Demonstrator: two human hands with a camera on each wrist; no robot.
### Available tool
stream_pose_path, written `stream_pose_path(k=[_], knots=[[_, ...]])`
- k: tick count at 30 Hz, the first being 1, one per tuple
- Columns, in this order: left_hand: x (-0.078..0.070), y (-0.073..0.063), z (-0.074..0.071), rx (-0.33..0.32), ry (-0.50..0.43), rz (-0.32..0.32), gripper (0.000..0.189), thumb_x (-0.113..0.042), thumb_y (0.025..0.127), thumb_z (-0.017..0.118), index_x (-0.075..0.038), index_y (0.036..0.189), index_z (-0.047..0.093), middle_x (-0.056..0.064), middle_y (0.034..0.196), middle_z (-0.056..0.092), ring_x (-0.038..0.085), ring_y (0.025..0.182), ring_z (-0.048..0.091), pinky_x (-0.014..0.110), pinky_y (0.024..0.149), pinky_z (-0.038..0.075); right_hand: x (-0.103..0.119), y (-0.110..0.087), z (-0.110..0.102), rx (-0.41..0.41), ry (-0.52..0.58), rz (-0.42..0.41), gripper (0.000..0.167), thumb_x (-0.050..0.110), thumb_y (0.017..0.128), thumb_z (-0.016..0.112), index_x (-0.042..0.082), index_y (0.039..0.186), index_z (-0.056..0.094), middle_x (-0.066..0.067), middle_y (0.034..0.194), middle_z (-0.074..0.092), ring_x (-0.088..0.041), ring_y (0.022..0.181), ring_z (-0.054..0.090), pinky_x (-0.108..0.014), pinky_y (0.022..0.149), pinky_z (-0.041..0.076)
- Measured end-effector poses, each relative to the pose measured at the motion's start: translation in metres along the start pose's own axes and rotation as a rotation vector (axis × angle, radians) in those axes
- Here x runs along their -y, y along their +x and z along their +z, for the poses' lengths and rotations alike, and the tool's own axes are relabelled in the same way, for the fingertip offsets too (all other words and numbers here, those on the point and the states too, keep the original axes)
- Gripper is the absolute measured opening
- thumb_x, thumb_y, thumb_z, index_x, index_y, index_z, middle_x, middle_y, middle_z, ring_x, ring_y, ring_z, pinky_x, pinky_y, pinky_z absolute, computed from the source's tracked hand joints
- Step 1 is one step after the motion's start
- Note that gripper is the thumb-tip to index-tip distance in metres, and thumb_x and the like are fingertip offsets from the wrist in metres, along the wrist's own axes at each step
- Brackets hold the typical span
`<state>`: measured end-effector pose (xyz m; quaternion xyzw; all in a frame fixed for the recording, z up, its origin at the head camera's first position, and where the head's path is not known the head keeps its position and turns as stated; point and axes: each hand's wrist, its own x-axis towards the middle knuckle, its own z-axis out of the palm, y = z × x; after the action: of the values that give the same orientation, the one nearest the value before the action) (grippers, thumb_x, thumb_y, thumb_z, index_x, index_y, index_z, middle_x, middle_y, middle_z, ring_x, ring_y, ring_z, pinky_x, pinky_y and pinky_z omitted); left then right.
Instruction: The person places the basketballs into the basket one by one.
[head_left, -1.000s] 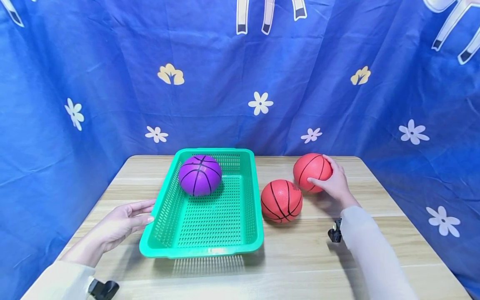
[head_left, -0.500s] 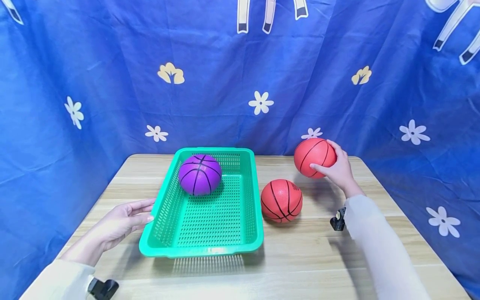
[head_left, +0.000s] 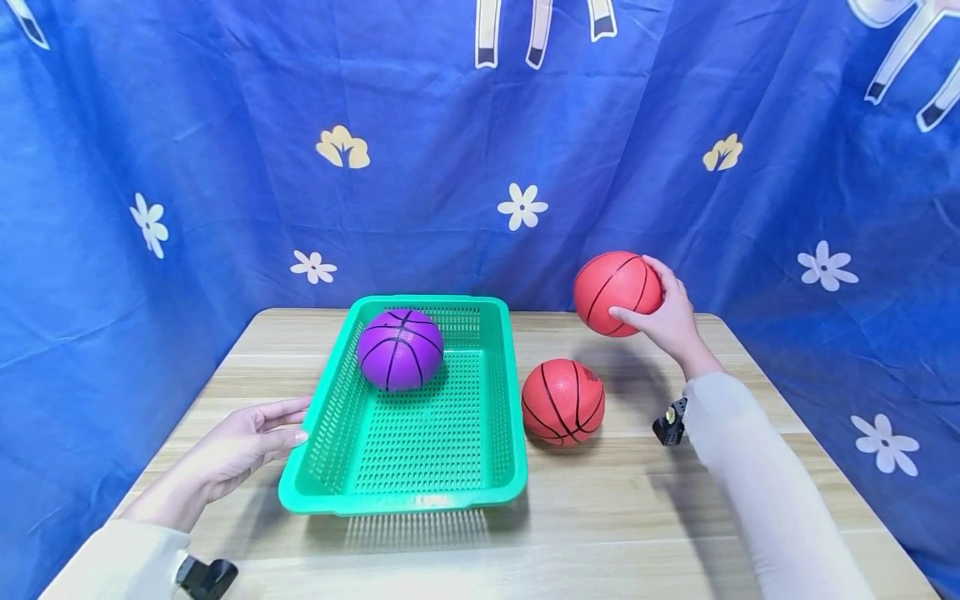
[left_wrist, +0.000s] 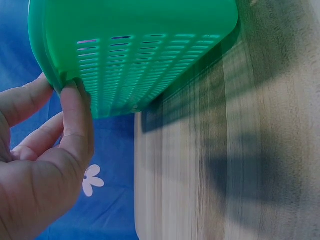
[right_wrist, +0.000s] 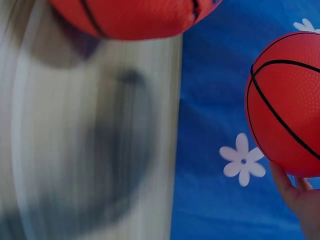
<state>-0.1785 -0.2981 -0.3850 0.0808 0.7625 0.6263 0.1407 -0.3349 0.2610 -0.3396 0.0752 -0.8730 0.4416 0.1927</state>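
My left hand (head_left: 240,446) pinches the left rim of a green perforated plastic basket (head_left: 405,502); in the left wrist view the thumb and fingers (left_wrist: 75,115) close on that rim from both sides. Inside the basket, toward the back left, sits a purple mini basketball (head_left: 401,350). My right hand (head_left: 667,321) grips a red mini basketball (head_left: 617,293) from its right side and holds it up above the table's back right part. A second red basketball (head_left: 562,402) rests on the table close beside the basket's right wall.
The wood-grain table (head_left: 600,533) ends at a back edge right in front of a blue curtain (head_left: 420,208) printed with flowers and animal legs. More of this curtain hangs along both sides. A small black camera (head_left: 670,422) is strapped at the right sleeve.
The right hand has raised the red basketball off the table, first up and slightly right, then up and left. The left hand, basket, purple ball and other red ball have stayed put.
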Motion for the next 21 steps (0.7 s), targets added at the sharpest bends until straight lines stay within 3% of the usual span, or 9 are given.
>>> stream_pose_path(k=[6, 16, 21], knots=[[0.0, 0.0, 0.0, 0.002, 0.004, 0.004, 0.065, -0.003, 0.094, 0.056, 0.018, 0.142, 0.017, 0.031, 0.138, 0.039, 0.004, 0.104, 0.058, 0.023, 0.088, 0.05, 0.016, 0.005, 0.007, 0.012, 0.064, -0.048, 0.089, 0.03, 0.07, 0.086, 0.025, 0.145, 0.038, -0.014, 0.139, 0.039, -0.035, 0.123, 0.042, -0.057, 0.092, 0.046], [0.001, -0.001, 0.0, 0.005, -0.018, 0.019, 0.065, -0.001, 0.094, 0.056, 0.019, 0.141, 0.016, 0.023, 0.133, 0.046, 0.008, 0.104, 0.059, 0.026, 0.088, 0.051, 0.047, 0.005, 0.023, 0.072, 0.155, -0.112, 0.088, 0.019, 0.071, 0.085, 0.022, 0.145, 0.038, -0.009, 0.139, 0.043, -0.03, 0.122, 0.044, -0.052, 0.093, 0.047], [0.0, -0.001, 0.0, 0.005, -0.019, 0.019, 0.065, -0.001, 0.094, 0.056, 0.02, 0.141, 0.017, 0.022, 0.133, 0.048, 0.008, 0.104, 0.06, 0.025, 0.088, 0.051, 0.08, -0.007, 0.025, 0.12, 0.22, -0.143, 0.085, 0.009, 0.073, 0.082, 0.012, 0.145, 0.038, -0.014, 0.139, 0.044, -0.034, 0.121, 0.045, -0.053, 0.093, 0.047]])
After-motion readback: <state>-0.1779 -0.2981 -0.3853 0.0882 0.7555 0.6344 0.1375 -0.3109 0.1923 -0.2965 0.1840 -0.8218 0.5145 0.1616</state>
